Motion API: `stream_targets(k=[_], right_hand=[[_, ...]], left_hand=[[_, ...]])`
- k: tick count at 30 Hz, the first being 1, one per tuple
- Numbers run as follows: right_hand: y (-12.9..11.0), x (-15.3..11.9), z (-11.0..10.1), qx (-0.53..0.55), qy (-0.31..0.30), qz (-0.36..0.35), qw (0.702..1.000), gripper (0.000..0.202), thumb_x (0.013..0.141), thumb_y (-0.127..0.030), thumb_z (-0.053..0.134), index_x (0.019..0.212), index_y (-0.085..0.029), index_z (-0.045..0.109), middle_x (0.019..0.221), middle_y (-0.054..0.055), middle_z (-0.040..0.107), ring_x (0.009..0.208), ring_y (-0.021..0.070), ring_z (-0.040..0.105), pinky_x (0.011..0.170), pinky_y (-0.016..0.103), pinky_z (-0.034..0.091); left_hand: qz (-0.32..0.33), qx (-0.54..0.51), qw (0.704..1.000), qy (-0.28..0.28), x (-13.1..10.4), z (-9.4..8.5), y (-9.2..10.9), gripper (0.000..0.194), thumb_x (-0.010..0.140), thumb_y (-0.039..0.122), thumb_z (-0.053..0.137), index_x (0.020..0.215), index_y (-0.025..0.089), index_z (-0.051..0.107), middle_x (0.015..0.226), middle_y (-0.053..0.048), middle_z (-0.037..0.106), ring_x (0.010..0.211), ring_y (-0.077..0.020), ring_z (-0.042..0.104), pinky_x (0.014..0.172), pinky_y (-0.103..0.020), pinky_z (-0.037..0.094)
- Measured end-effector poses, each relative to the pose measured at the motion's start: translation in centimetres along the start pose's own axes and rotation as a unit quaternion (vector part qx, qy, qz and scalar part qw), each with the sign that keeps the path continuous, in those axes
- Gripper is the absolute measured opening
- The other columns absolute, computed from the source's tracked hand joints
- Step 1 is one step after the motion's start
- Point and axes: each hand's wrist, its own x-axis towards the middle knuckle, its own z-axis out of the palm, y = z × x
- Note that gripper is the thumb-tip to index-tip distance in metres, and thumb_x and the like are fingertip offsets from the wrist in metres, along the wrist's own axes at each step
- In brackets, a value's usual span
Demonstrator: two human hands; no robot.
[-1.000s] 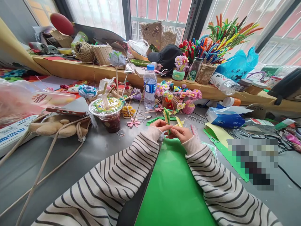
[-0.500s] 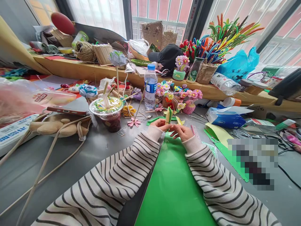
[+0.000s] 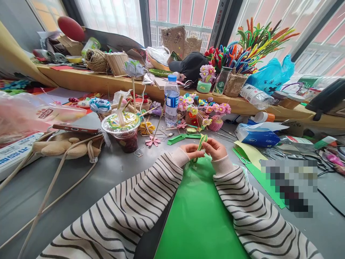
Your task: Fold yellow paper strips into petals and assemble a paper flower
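Between both hands stands a small folded piece of green and yellow paper (image 3: 201,143), striped along its length and slightly tilted. My left hand (image 3: 190,151) pinches it from the left, low down. My right hand (image 3: 216,149) is closed on its right side, thumb and fingers near the upper part; some fingertips are hidden. Below the hands a glossy green sheet (image 3: 199,212) runs toward me. Just beyond them lie green paper strips (image 3: 176,139) on the grey table.
Left of my hands are a lidded drink cup (image 3: 128,138) and a pink flower on a stick (image 3: 152,141). A water bottle (image 3: 171,111) and crocheted flowers (image 3: 192,108) stand behind. To the right lie scissors (image 3: 244,160), green and yellow paper (image 3: 256,172) and a tissue pack (image 3: 256,138).
My right hand has risen slightly and closed on the folded paper, which it was beside before. The paper has turned and now leans to the right, with both hands on it.
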Motion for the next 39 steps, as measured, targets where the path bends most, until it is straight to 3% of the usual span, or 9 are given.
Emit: stream_targets(k=[3,9,22,29,34,39], right_hand=[[-0.3,-0.1,0.2,-0.001,-0.002,-0.006,1.0,0.023,0.056,-0.037,0.062,0.065,-0.017,0.056,0.057,-0.003,0.052,0.045,0.006,0.039,0.043,0.021,0.031],[0.0,0.1,0.3,0.018,0.007,0.0,1.0,0.025,0.056,-0.04,0.061,0.058,-0.017,0.052,0.045,-0.006,0.044,0.039,0.0046,0.033,0.039,0.02,0.026],[1.1,0.4,0.8,0.096,-0.024,0.023,0.995,0.033,0.061,-0.05,0.053,0.061,-0.017,0.048,0.044,-0.006,0.04,0.034,0.0039,0.031,0.033,0.019,0.019],[0.6,0.4,0.9,0.109,-0.017,0.035,0.993,0.032,0.062,-0.049,0.052,0.069,-0.018,0.047,0.047,-0.006,0.039,0.035,0.0042,0.032,0.032,0.018,0.021],[-0.5,0.1,0.9,0.058,-0.006,0.022,0.998,0.036,0.063,-0.049,0.052,0.079,-0.017,0.051,0.052,-0.005,0.039,0.037,0.0042,0.03,0.034,0.02,0.021],[-1.3,-0.2,0.6,-0.053,-0.01,-0.026,0.998,0.035,0.069,-0.046,0.045,0.083,-0.017,0.057,0.047,-0.004,0.036,0.04,0.0077,0.03,0.039,0.023,0.024]], left_hand=[[0.012,-0.012,0.999,0.043,0.0,0.2,0.2,0.031,0.045,0.033,0.068,0.067,0.012,0.06,0.062,-0.003,0.062,0.062,-0.0114,0.056,0.068,-0.025,0.041],[-0.01,0.059,0.995,0.077,-0.3,0.1,0.7,0.026,0.047,0.033,0.068,0.06,0.012,0.06,0.059,-0.001,0.06,0.056,-0.0089,0.052,0.061,-0.022,0.039],[-0.008,-0.062,0.997,0.042,0.3,-0.1,-0.3,0.034,0.041,0.036,0.07,0.06,0.013,0.053,0.055,0.0,0.058,0.056,-0.0094,0.055,0.059,-0.023,0.041],[-0.011,-0.077,0.997,0.029,0.3,0.2,-0.2,0.039,0.05,0.047,0.062,0.069,0.013,0.056,0.051,0.003,0.051,0.041,-0.0065,0.048,0.041,-0.019,0.038],[0.015,-0.021,0.998,0.064,0.6,0.1,-0.6,0.042,0.054,0.054,0.054,0.067,0.014,0.062,0.05,0.001,0.051,0.038,-0.0065,0.045,0.038,-0.019,0.036],[0.082,0.086,0.984,0.132,0.7,-0.3,-1.3,0.034,0.058,0.047,0.055,0.068,0.015,0.065,0.062,-0.005,0.059,0.059,-0.0131,0.055,0.055,-0.022,0.044]])
